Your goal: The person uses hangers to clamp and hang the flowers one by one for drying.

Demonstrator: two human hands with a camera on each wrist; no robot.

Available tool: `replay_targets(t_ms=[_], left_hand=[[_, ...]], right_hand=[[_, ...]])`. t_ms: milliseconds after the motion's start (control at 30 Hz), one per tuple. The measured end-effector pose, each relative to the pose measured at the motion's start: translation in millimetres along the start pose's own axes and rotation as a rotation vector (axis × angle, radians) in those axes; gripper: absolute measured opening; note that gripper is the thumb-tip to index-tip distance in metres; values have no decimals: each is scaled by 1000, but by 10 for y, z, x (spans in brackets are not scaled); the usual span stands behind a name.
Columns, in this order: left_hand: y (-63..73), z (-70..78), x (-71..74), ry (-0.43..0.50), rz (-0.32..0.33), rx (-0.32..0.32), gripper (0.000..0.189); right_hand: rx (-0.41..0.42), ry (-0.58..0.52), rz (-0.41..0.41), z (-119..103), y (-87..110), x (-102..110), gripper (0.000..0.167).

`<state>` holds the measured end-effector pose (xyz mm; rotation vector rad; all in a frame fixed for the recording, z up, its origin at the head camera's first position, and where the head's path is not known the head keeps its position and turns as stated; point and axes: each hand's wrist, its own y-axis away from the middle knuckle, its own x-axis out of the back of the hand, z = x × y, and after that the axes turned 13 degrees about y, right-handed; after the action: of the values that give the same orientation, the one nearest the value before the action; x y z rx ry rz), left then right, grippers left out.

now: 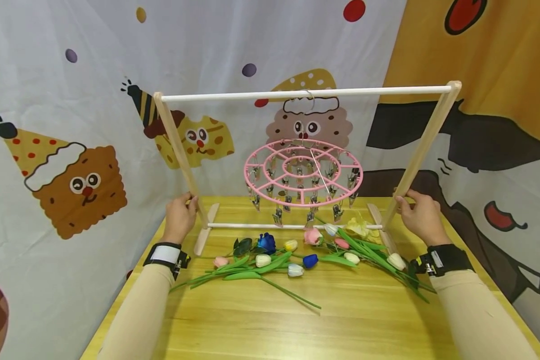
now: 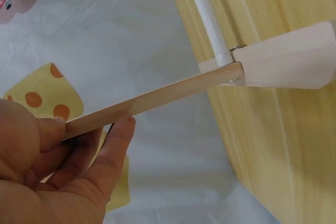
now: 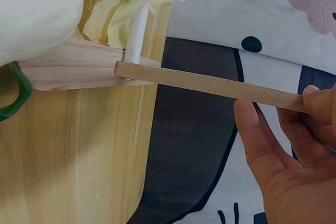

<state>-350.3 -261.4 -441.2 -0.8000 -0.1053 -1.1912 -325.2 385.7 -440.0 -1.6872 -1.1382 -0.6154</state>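
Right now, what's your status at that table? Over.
Left hand and right hand: each gripping one side of the wooden rack. Pink clip hanger: hanging from the top bar. Flowers: close by the rack, possibly in the way.

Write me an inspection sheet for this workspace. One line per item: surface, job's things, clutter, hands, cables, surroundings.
Surface: wood-grain table, no spill or damage seen.
Job's things: wooden rack with white crossbars, standing upright; pink clip hanger hooked on its top bar, metal clips dangling.
Clutter: loose flowers spread around the rack's lower bar and toward the person; some overlap its right foot in the head view.
Hands: left hand holds the left post, right hand the right post; each wears a dark wristband.
Cables: nothing seen.
Surroundings: cartoon-printed fabric behind the table and at both sides.
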Motion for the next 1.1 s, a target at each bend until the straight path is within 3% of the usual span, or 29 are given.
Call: replay_targets(t_ms=[633,1100], left_hand=[[120,26,20,26,-11,-22,25],[190,31,97,66,-43,32,32]], right_hand=[[16,43,21,90,160,73,36],[17,16,0,70,202,156,37]])
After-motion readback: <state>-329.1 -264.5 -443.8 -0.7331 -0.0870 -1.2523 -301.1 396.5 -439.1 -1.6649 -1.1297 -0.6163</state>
